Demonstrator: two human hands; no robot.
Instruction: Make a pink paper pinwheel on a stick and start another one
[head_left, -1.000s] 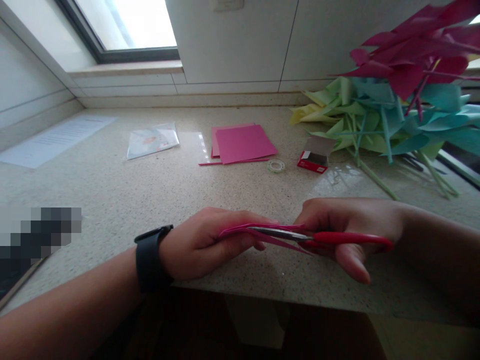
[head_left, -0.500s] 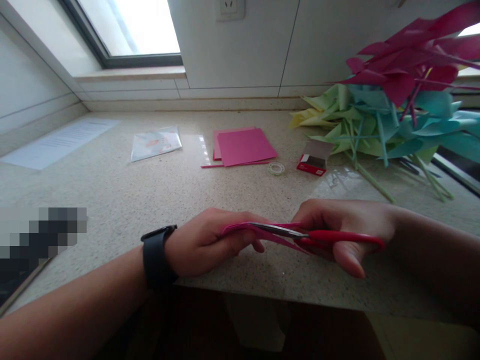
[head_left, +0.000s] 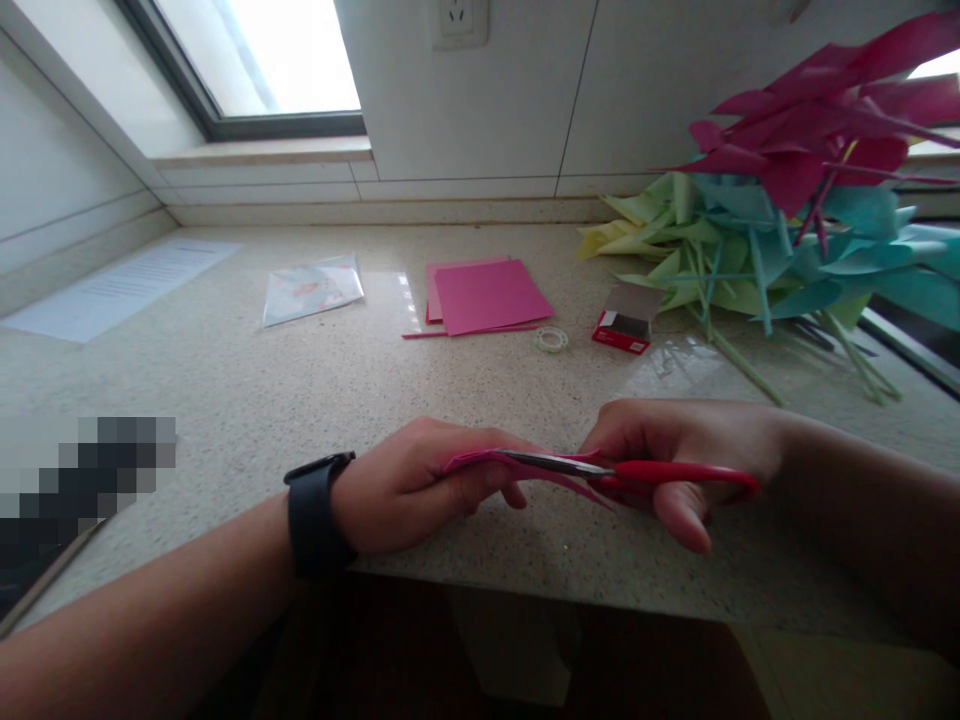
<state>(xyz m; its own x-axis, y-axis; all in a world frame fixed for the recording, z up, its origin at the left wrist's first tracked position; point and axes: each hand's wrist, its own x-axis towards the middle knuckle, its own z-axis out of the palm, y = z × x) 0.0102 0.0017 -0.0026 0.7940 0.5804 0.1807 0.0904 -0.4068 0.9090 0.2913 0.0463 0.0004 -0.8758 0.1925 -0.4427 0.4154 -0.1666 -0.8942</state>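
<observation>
Left hand [head_left: 420, 485] grip held pink paper [head_left: 559, 476], right hand [head_left: 697, 445] grip red scissors [head_left: 624, 470], near the bench [head_left: 315, 385] front edge. Bench surface ran back to pink squares [head_left: 495, 297]. White sheet [head_left: 112, 290] print was too small to read.

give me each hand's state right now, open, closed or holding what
Left hand: closed, holding the pink paper.
Right hand: holding the red-handled scissors, thumb through a handle loop.

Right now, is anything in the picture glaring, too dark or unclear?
Head view: the window glares white; head view: below the countertop lies deep shadow; head view: coarse blocks hide a left-side patch; head view: the white sheet has unreadable print.
</observation>
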